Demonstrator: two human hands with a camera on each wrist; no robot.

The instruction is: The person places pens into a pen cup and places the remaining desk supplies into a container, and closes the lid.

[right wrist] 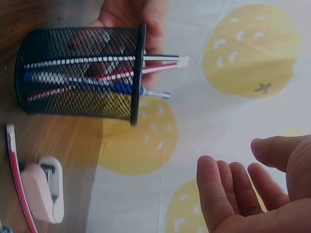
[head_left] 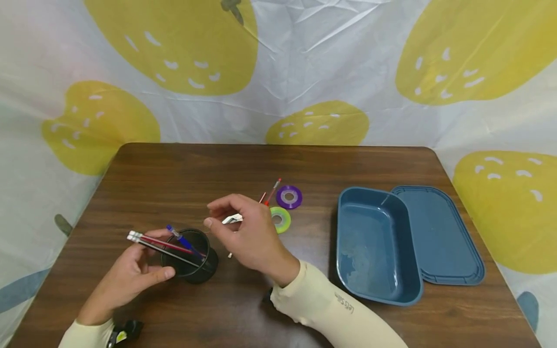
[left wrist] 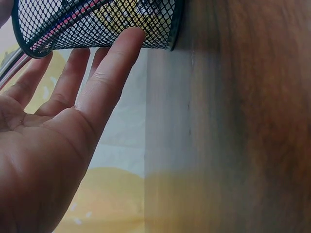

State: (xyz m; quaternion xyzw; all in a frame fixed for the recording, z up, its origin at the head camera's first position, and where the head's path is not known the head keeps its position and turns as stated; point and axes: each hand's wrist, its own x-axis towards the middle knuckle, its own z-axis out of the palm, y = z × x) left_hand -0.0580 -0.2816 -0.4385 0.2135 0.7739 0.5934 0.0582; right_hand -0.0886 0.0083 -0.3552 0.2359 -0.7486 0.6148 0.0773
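Two pencils (head_left: 158,241) and a blue pen (head_left: 184,240) lean inside the mesh cup (head_left: 205,275) on the table (head_left: 174,179), its side held between your left hand's (head_left: 130,273) thumb and fingers; your right hand (head_left: 252,237), empty, its thumb and fingertips apart, hangs near a pink stapler (right wrist: 43,194).

Dk brown wood-look tbl (head_left: 313,166) w/ blk mesh cup (head_left: 203,273) at L. Mid: pink stapler (right wrist: 41,194), red pencil (right wrist: 19,182), green tape (head_left: 285,221), purple tape (head_left: 281,198). R: blue tub (head_left: 374,232), lid (head_left: 448,232) adj.
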